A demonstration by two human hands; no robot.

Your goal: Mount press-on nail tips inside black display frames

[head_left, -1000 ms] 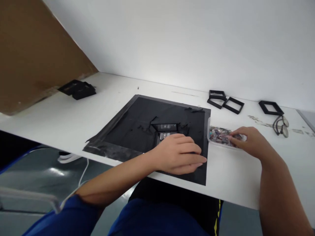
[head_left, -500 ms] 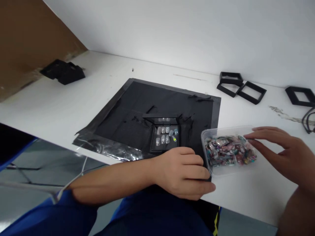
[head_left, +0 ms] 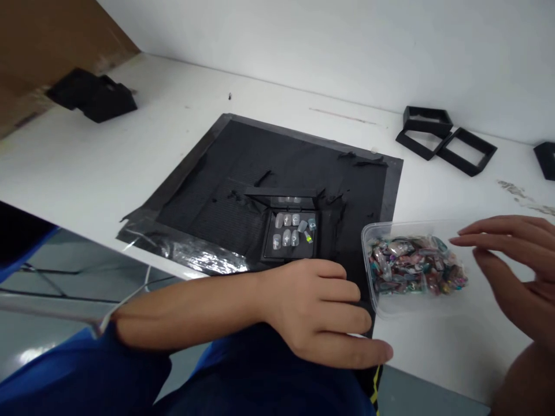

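My left hand (head_left: 325, 312) lies palm down at the table's front edge, between the black case and the plastic tub. Its fingers are stretched out, with nothing visible in them. My right hand (head_left: 511, 260) hovers at the tub's right side, thumb and fingers apart and holding nothing I can see. The clear plastic tub (head_left: 369, 271) contains a heap of small, shiny coloured pieces (head_left: 416, 263), some in clear wrapping. A small black case (head_left: 289, 257) with a raised mirrored lid (head_left: 288, 201) holds several pale press-on nails (head_left: 287, 237). One piece there has a bright yellow-green spot (head_left: 308, 237).
The case stands on a black mat (head_left: 208, 190) taped to the white table (head_left: 173, 98). Black frames (head_left: 466, 150) lie at the back right, and black blocks (head_left: 93, 95) at the far left. A white wall (head_left: 325, 52) rises behind.
My right hand has moved right, away from the heap in the tub, and its fingers have spread. My left hand reaches slightly farther right. The view has shifted a little.
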